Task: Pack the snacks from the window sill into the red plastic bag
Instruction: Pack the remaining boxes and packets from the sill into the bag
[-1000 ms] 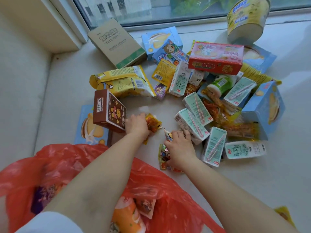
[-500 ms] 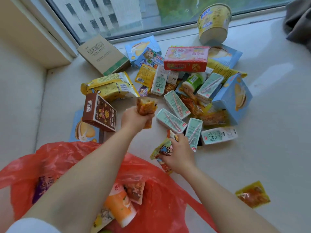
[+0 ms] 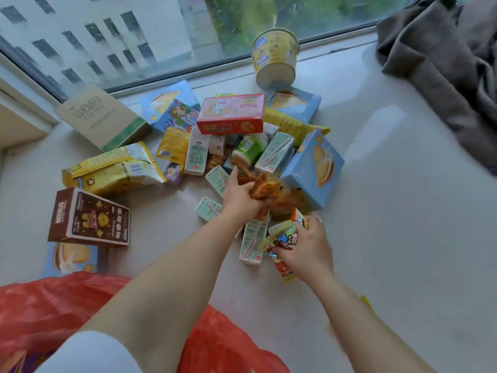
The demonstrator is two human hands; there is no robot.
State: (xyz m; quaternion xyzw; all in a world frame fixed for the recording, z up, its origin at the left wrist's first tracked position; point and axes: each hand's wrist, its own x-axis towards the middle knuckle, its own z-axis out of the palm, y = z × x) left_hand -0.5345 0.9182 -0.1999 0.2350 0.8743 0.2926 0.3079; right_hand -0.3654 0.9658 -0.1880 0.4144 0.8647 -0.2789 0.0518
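A pile of snacks lies on the white window sill (image 3: pixel 390 211): milk cartons (image 3: pixel 252 238), a red biscuit box (image 3: pixel 231 114), blue pie boxes (image 3: pixel 314 170) and a yellow bag (image 3: pixel 113 170). My left hand (image 3: pixel 239 197) is stretched over the pile's middle, closed on orange snack packets (image 3: pixel 265 185). My right hand (image 3: pixel 306 249) sits at the pile's near edge, gripping several small colourful candy packets (image 3: pixel 282 238). The red plastic bag (image 3: pixel 40 313) lies open at the bottom left under my left forearm.
A brown chocolate box (image 3: pixel 88 219) stands left of my arm, with a beige box (image 3: pixel 99 117) behind it by the window. A yellow noodle cup (image 3: pixel 274 55) lies tipped by the glass. Grey cloth (image 3: pixel 443 63) is heaped at the far right.
My left hand lifted an orange packet off the sill and carried it right, over the pile's middle. My right hand kept its candy packets and shifted right. The camera swung up and right.
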